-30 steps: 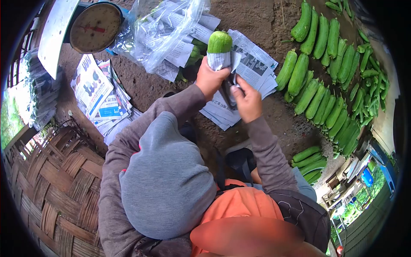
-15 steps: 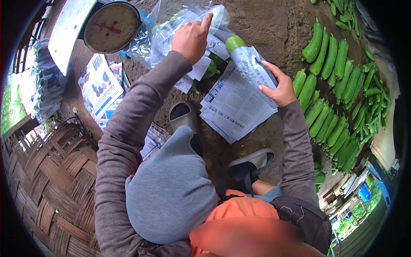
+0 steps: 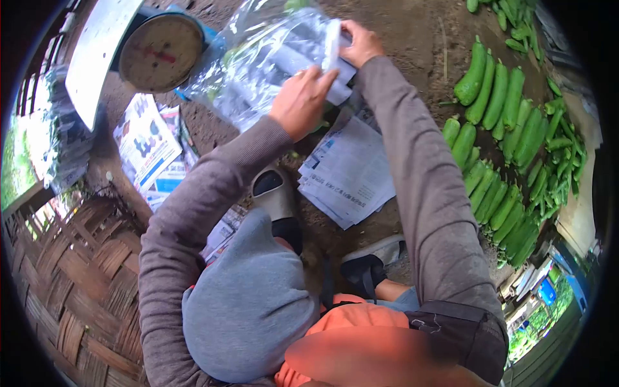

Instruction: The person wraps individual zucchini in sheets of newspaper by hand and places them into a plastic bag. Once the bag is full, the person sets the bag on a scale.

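Note:
My right hand [image 3: 361,44] grips a newspaper-wrapped cucumber [image 3: 331,45] at the mouth of a clear plastic bag [image 3: 242,48]; its far fingers are hidden behind the paper. Several paper-wrapped rolls [image 3: 293,61] show through the plastic. My left hand [image 3: 300,103] is closed at the bag's near edge, its index finger pointing toward the wrapped cucumber. Just below the bag, a stack of cut newspaper sheets [image 3: 348,171] lies on the dirt floor.
Rows of green cucumbers [image 3: 496,93] cover the right side, with smaller green vegetables [image 3: 567,155] beyond. A dial scale [image 3: 161,55] stands upper left, near more newspapers [image 3: 145,138]. Woven matting [image 3: 84,277] fills the lower left. My sandal [image 3: 274,197] is beside the stack.
My right hand has carried the wrapped cucumber from over the newspaper stack up and left to the bag. My left hand has moved lower along the bag, which is spread wider.

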`<action>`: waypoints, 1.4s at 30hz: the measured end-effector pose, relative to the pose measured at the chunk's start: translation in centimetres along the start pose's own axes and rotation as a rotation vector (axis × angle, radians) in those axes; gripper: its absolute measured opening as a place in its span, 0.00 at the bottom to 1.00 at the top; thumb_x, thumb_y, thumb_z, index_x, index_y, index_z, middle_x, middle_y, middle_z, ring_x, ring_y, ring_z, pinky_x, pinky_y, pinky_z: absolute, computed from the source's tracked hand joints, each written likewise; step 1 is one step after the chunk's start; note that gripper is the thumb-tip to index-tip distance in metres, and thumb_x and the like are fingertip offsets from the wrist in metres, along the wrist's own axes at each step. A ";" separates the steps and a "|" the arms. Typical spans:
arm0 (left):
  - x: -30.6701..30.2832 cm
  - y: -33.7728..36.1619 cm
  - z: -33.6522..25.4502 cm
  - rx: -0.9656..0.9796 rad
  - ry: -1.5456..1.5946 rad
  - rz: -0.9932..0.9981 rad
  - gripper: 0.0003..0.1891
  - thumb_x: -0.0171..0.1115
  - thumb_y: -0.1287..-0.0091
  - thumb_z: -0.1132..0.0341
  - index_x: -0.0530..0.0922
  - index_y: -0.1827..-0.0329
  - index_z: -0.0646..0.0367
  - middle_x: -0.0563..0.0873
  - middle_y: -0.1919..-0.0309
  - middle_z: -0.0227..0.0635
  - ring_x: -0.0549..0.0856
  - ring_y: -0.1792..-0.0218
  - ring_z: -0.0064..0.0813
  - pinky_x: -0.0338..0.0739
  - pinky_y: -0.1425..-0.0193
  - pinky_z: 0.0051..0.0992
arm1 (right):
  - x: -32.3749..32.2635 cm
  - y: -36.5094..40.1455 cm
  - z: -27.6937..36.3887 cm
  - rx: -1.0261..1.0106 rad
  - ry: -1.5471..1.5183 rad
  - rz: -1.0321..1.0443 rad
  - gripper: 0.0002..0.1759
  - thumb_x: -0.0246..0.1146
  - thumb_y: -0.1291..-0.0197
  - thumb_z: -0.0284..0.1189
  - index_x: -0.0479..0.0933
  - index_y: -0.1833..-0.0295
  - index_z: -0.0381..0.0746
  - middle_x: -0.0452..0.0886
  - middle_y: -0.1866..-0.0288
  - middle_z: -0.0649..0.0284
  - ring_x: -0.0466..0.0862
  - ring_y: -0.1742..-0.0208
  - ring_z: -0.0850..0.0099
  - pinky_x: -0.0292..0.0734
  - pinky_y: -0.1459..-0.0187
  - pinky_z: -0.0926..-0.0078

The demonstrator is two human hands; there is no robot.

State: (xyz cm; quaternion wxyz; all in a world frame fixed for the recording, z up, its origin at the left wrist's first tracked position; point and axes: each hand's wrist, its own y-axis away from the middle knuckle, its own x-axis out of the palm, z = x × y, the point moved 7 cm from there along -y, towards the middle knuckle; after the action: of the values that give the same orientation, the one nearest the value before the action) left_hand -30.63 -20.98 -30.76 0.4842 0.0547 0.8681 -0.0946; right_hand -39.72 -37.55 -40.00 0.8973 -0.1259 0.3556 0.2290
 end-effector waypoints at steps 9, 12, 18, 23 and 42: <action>6.5 9.9 -5.9 0.407 -0.115 0.358 0.25 0.53 0.39 0.68 0.73 0.36 0.53 0.60 0.26 0.34 0.54 0.24 0.37 0.51 0.25 0.51 | -11.9 6.7 0.8 -0.249 0.349 -0.390 0.23 0.73 0.54 0.39 0.81 0.51 0.45 0.81 0.46 0.62 0.76 0.42 0.59 0.71 0.39 0.63; 10.6 14.3 -6.5 0.428 -0.085 0.635 0.28 0.55 0.39 0.66 0.70 0.32 0.50 0.57 0.24 0.33 0.51 0.23 0.39 0.48 0.24 0.52 | -21.7 10.2 -5.7 0.055 0.521 -0.637 0.16 0.70 0.54 0.33 0.81 0.56 0.45 0.81 0.54 0.59 0.79 0.50 0.59 0.74 0.47 0.61; 14.3 17.1 -4.9 0.434 -0.239 0.619 0.35 0.60 0.42 0.64 0.65 0.28 0.45 0.54 0.24 0.33 0.48 0.23 0.44 0.49 0.24 0.53 | -27.5 13.6 -17.9 1.047 0.622 -0.153 0.44 0.68 0.53 0.61 0.74 0.41 0.37 0.77 0.40 0.49 0.77 0.40 0.55 0.74 0.42 0.59; 13.9 16.5 -5.4 0.399 -0.112 0.608 0.30 0.57 0.41 0.67 0.70 0.32 0.51 0.57 0.25 0.38 0.52 0.24 0.49 0.57 0.27 0.51 | -25.3 12.8 -17.5 0.983 0.781 -0.104 0.56 0.68 0.59 0.65 0.68 0.35 0.32 0.76 0.39 0.46 0.79 0.41 0.54 0.74 0.40 0.64; 14.6 16.0 -6.8 0.299 -0.042 0.638 0.36 0.65 0.47 0.67 0.68 0.30 0.52 0.54 0.24 0.40 0.46 0.23 0.51 0.53 0.25 0.52 | -26.6 29.0 -6.9 0.199 -1.807 -1.001 0.33 0.67 0.44 0.31 0.65 0.34 0.38 0.72 0.39 0.53 0.68 0.33 0.54 0.57 0.30 0.43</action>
State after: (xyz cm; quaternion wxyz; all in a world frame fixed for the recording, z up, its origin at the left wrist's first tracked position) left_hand -40.97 -3.85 -41.52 0.4937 0.3915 0.7737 -0.0657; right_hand -75.29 -23.73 -28.25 0.8283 0.0339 -0.5255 -0.1914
